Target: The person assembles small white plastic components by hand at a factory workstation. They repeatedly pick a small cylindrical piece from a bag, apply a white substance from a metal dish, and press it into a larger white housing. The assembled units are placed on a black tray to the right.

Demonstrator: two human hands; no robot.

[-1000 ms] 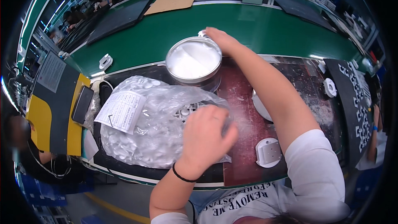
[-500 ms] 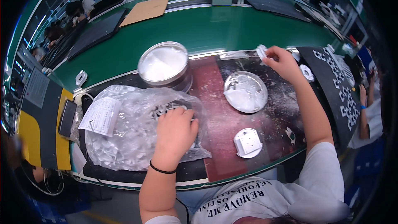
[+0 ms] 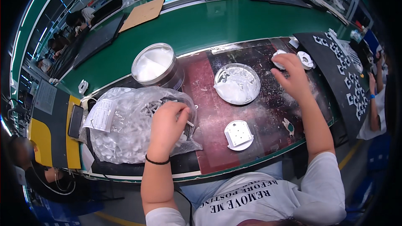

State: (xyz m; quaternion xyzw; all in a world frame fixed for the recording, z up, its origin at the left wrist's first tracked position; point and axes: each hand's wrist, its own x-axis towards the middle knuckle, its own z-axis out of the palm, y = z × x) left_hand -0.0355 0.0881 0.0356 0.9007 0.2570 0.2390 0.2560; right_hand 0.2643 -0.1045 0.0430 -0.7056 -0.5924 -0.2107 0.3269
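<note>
My left hand (image 3: 166, 123) is at the mouth of a clear plastic bag (image 3: 125, 142) full of small white plastic parts. Its fingers are curled down, and the end of a small white plastic part (image 3: 189, 123) sticks out beside the thumb; the fingertips are hidden. Over the far right of the bench, my right hand (image 3: 291, 75) has thumb and fingers apart and empty. Just beyond its fingertips lies a white round plastic piece (image 3: 279, 57), with a white ring-shaped piece (image 3: 305, 60) to its right.
A round tin (image 3: 154, 63) with white contents stands behind the bag. Mid-bench are a shallow metal dish (image 3: 237, 84) holding clear plastic film and a white round housing (image 3: 239, 135). A black board (image 3: 335, 71) with rows of small parts lies at right, a phone (image 3: 75, 121) at left.
My right hand has let go of the white round piece, which now lies on the bench, and its fingers have spread. My left hand has shifted slightly at the bag's mouth; the view has turned a little.
</note>
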